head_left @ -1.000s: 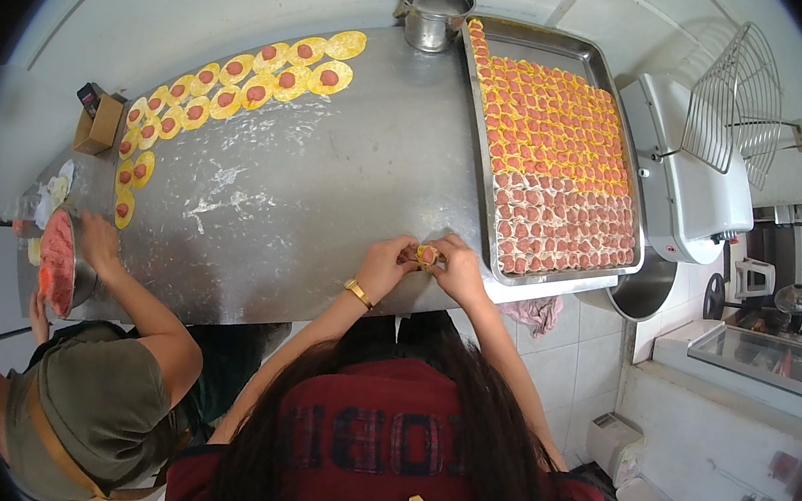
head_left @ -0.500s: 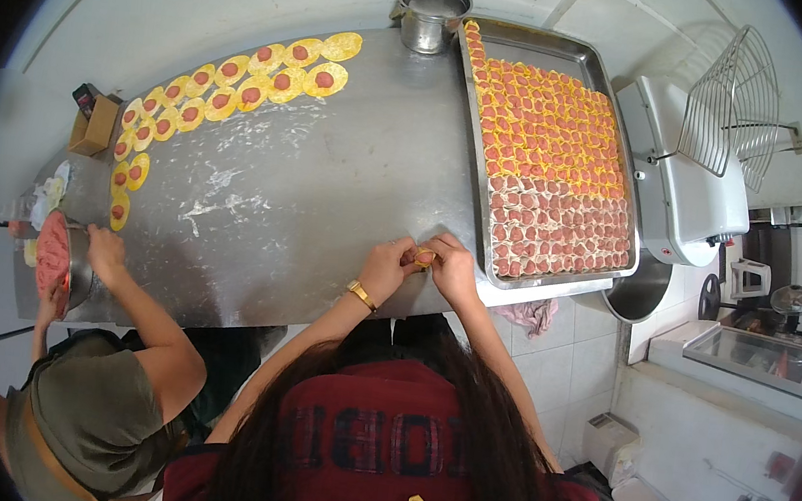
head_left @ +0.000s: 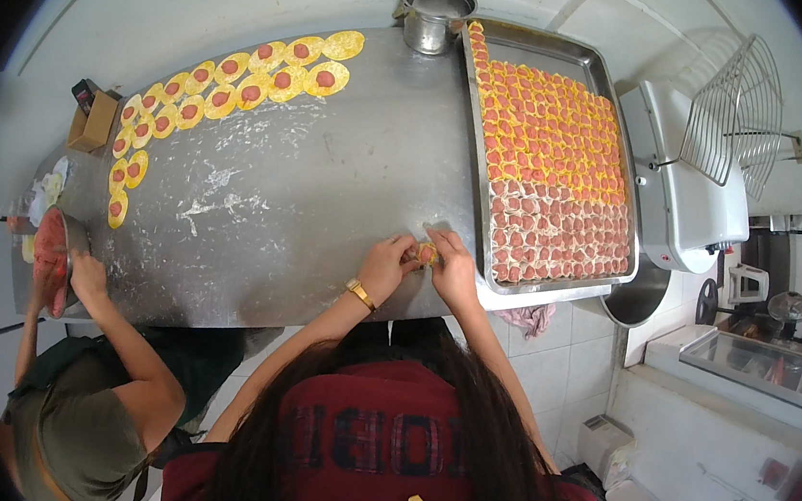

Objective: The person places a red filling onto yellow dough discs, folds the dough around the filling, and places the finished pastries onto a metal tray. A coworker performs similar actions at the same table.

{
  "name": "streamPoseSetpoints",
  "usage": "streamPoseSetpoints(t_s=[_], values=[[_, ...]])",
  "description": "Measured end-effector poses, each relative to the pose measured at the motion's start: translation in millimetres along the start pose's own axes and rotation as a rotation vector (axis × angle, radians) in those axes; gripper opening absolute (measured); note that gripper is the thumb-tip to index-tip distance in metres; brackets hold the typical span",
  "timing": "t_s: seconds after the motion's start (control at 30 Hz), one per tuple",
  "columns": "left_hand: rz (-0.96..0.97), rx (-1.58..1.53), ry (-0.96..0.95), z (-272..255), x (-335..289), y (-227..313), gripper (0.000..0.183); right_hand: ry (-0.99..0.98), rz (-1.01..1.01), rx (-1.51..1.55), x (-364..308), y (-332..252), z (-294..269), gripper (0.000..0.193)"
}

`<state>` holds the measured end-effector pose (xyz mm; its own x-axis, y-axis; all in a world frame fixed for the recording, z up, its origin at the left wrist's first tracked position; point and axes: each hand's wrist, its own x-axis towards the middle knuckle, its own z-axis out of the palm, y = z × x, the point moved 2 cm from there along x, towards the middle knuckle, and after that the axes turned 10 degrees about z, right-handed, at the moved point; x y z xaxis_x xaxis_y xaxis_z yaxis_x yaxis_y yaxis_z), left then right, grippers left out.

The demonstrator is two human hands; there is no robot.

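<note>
1. Head view, looking down: a grey bench [head_left: 320, 185] spans the left and middle, its near edge running just in front of the person's body. A broad stretch of its surface gives open room between the wrappers [head_left: 344, 45] on the left and the tray [head_left: 550, 60] on the right.
2. The left hand [head_left: 386, 266] and right hand [head_left: 455, 271] meet over the bench, inside its near edge and beside the tray's near left corner.
3. Both grips are nearly closed, thumbs and fingertips pinching one small yellow dumpling [head_left: 428, 253] between them; pink shows at its middle.
4. The tray is rectangular shiny metal, packed with rows of little pleated dumplings [head_left: 553, 120], yellow-edged farther back, paler nearer the person.
5. Thin, round yellow wrappers lie in lines, most bearing a pink blob.
6. White powder streaks the smooth metal bench. A round metal pot [head_left: 432, 29] stands at the back.
7. At far left, a co-worker's hand [head_left: 88, 274] touches a bowl of pink paste [head_left: 50, 260].
</note>
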<state>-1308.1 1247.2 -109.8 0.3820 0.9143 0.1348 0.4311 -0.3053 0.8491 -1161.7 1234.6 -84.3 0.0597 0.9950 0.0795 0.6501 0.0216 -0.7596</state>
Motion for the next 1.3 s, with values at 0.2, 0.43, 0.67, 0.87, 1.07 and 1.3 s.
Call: streamPoseSetpoints(t_s=[0.2, 0.43, 0.67, 0.87, 1.07, 1.3], values=[[0.064, -0.031, 0.055, -3, 2, -4, 0.026, -0.036, 0.081, 0.001, 0, 1, 8, 0.038], [0.082, -0.020, 0.068, -10, 2, -13, 0.027, 0.008, 0.087, -0.088, 0, -7, 12, 0.031], [0.127, -0.016, 0.045, -15, 3, -16, 0.031, -0.015, 0.053, -0.006, 6, -7, 19, 0.037], [0.267, -0.060, 0.000, -25, 6, -22, 0.029, 0.011, 0.166, -0.132, 0, -10, 21, 0.034], [0.267, 0.032, -0.089, -22, 11, -29, 0.025, 0.033, 0.179, -0.012, 2, -3, 27, 0.030], [0.180, -0.101, -0.038, -7, 25, -36, 0.027, -0.010, 0.137, 0.012, 16, 10, 25, 0.027]])
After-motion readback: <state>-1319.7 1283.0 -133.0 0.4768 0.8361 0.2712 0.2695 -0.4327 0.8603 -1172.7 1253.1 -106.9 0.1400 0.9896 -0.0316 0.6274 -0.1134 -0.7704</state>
